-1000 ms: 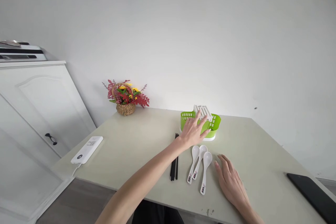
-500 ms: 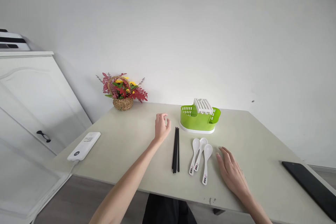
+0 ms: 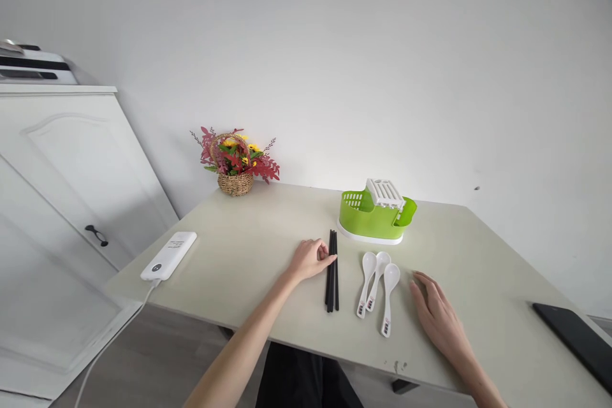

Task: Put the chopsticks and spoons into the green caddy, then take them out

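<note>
Several black chopsticks [image 3: 332, 290] lie side by side on the table, pointing away from me. My left hand [image 3: 312, 259] is at their upper part, fingers curled and thumb across them; how many it grips is hidden. To their right rest three white spoons [image 3: 391, 277] with labels on their handles. My right hand [image 3: 437, 315] lies on the table beside the spoons, open and holding nothing. Behind the spoons stands a green utensil caddy [image 3: 366, 223] with a white base and a white slotted rack [image 3: 385, 194] on top.
A wicker basket of artificial flowers [image 3: 236, 184] stands at the back left. Near the left edge is a white power bank [image 3: 172, 255] with a cable. A black phone [image 3: 576, 338] lies at the right. A white cabinet [image 3: 76, 172] stands left of the table [image 3: 258, 229].
My left hand has come down and toward me onto the chopsticks, its thumb now across them. The right hand stays by the spoons. The whole view has shifted slightly.
</note>
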Available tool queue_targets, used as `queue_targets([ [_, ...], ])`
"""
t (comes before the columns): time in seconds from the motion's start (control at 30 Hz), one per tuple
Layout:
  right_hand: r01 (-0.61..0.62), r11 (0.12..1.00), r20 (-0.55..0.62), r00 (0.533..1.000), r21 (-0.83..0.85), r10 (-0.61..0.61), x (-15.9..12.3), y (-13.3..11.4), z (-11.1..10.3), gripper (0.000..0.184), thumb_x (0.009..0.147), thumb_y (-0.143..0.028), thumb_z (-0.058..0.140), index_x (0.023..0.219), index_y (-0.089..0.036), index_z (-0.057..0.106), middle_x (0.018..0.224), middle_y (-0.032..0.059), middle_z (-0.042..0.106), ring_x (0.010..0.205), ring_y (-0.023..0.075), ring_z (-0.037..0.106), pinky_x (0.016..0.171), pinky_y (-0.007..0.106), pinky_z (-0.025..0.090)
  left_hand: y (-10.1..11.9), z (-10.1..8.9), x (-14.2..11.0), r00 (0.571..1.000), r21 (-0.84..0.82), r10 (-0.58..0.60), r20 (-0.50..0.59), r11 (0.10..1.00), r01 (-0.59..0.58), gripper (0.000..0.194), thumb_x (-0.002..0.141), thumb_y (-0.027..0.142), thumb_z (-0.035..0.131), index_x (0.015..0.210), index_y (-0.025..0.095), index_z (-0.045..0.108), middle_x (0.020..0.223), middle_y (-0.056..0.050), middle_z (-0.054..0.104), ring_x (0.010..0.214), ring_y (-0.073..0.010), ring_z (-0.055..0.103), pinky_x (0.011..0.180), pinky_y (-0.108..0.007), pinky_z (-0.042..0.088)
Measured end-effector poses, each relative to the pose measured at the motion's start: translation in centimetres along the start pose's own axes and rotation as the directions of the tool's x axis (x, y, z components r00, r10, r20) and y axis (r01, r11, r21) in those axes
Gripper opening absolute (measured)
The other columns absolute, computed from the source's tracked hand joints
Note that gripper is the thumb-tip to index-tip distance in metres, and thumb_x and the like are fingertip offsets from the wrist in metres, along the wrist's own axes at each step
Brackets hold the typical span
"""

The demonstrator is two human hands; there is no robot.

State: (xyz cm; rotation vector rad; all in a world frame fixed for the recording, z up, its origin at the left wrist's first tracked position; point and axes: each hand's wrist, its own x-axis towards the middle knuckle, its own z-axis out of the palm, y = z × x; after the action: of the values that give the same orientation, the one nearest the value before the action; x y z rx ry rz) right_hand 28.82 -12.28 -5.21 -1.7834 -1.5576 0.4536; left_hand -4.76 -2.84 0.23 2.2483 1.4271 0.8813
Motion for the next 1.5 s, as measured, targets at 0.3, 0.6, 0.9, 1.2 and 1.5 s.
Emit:
queue_targets([
  [0.3,-0.006,1.0,0.019,1.0,-0.023,0.007,0.0,0.1,-0.2,0.057,0.1,-0.068,0.033,0.135,-0.028,0.054,0.153,0.008,0.056,0.141,0.0328,0.053,0.117,0.052,0.042,-0.3,0.3,-0.7,0.999,-0.025,-0.03,-0.024,0.999,0.029,0.019,0.091,0.038,0.072,0.09,0.024,0.059,0.08,0.002,0.073,0.081,-0.0198,0.068,0.087,-0.037,0.048],
  [0.6,0.031,0.999,-0.01,0.999,-0.042,-0.032,0.1,0.5,0.0,0.053,0.1,-0.065,0.037,0.134,-0.028,0.055,0.149,0.0073,0.06,0.138,0.0317,0.056,0.112,0.05,0.046,-0.5,0.5,-0.9,0.998,-0.035,-0.033,-0.06,0.999,0.031,0.016,0.092,0.035,0.068,0.097,0.024,0.056,0.078,0.002,0.07,0.078,-0.0198,0.068,0.089,-0.039,0.049],
  [0.9,0.048,0.997,-0.008,0.999,-0.052,-0.049,0.2,0.8,0.1,0.053,0.1,-0.065,0.037,0.134,-0.028,0.053,0.149,0.0079,0.059,0.139,0.0319,0.055,0.113,0.051,0.045,-0.6,0.8,-0.8,0.994,-0.038,-0.057,-0.097,0.998,0.053,0.019,0.09,0.035,0.069,0.096,0.025,0.055,0.073,0.003,0.068,0.076,-0.0199,0.067,0.083,-0.036,0.05],
  [1.2,0.084,0.994,-0.005,0.996,-0.07,-0.084,0.1,1.0,0.0,0.053,0.1,-0.065,0.036,0.134,-0.028,0.052,0.15,0.0088,0.058,0.139,0.0326,0.055,0.114,0.052,0.045,-0.6,1.3,-0.9,0.993,0.074,-0.029,-0.117,0.997,0.038,0.015,0.09,0.03,0.069,0.094,0.025,0.055,0.072,0.004,0.064,0.076,-0.0198,0.066,0.085,-0.037,0.049],
  [1.5,0.094,0.992,-0.017,0.995,-0.085,-0.096,0.1,0.8,0.0,0.052,0.1,-0.063,0.036,0.134,-0.027,0.052,0.149,0.0092,0.059,0.135,0.0327,0.057,0.108,0.05,0.048,-0.6,1.2,-1.1,0.996,0.158,0.002,-0.093,0.987,0.013,0.011,0.097,0.031,0.064,0.101,0.024,0.056,0.077,0.001,0.067,0.082,-0.0226,0.067,0.087,-0.039,0.048],
])
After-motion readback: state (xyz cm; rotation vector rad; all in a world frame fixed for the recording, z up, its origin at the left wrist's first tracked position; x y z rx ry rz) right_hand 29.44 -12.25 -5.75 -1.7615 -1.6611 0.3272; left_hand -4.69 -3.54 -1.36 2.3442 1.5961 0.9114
